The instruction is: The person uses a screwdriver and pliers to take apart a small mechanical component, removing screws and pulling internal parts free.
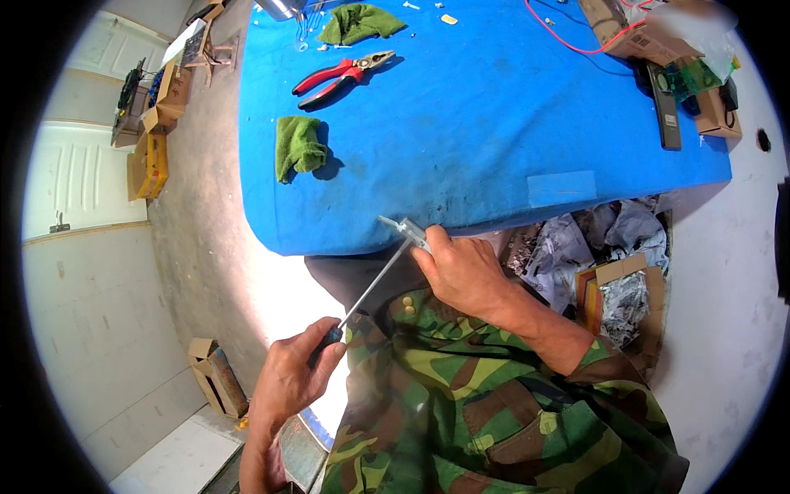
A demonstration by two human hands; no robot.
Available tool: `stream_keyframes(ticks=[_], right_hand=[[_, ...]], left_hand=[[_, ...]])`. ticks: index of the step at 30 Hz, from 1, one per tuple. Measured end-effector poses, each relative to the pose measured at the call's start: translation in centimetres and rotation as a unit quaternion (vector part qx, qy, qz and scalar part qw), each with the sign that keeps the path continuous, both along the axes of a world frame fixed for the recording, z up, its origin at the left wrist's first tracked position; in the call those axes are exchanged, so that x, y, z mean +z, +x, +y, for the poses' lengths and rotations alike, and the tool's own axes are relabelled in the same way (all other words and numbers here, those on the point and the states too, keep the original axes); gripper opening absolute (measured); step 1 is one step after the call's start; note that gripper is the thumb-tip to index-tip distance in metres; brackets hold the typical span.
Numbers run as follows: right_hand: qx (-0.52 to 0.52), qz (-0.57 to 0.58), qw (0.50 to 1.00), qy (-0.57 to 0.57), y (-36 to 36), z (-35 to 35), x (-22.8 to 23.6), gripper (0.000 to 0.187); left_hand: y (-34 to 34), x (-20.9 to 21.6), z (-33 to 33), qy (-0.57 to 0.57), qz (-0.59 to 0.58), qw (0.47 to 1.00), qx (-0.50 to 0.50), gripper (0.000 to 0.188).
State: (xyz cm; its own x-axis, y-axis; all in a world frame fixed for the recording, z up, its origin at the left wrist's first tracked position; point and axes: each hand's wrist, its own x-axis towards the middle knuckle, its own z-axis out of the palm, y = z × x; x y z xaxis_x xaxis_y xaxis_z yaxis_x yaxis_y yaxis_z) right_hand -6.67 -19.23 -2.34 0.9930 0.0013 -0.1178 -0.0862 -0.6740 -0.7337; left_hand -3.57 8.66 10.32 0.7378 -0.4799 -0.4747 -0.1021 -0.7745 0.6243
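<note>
My left hand (298, 369) is closed round the dark handle of a screwdriver (374, 284). Its long metal shaft slants up to the right, and the tip meets a small silver metal part (410, 231). That part is pinched in the fingers of my right hand (462, 272), just over the near edge of the blue-covered table (461, 156). Some of the metal part is hidden by my fingers, so its exact kind does not show. Beyond my hands lie a folded green cloth (298, 148) and pliers (344, 78) with red and black handles.
A second green cloth (360, 24) lies at the table's far side. A dark flat phone-like object (663, 107) and cardboard boxes (613, 29) occupy the right end, near a red cable (568, 45). Under the table, plastic bags (564, 251) and an open carton (625, 305) hold metal pieces.
</note>
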Motion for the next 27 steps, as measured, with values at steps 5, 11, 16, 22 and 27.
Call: stream_keyframes(ticks=[5, 11, 16, 22, 27], right_hand=[[0.000, 0.005, 1.000, -0.001, 0.0, -0.1, 0.1, 0.032], [-0.001, 0.009, 1.000, -0.008, 0.1, -0.1, 0.3, 0.032], [-0.009, 0.020, 1.000, 0.000, 0.1, 0.0, 0.2, 0.032], [-0.012, 0.036, 0.999, 0.011, 0.3, -0.1, 0.7, 0.033], [-0.013, 0.028, 0.999, 0.031, 0.2, -0.3, 0.3, 0.033]], left_hand=[[0.5, -1.0, 0.9, -0.010, 0.112, 0.992, 0.056, 0.048], [-0.5, -1.8, 1.3, 0.011, 0.001, 1.000, 0.013, 0.040], [-1.6, -1.4, 0.1, 0.105, -0.129, 0.984, -0.066, 0.037], [-1.4, -1.9, 0.2, 0.008, -0.099, 0.994, -0.036, 0.036], [0.4, -3.0, 1.6, -0.046, 0.059, 0.997, 0.027, 0.050]])
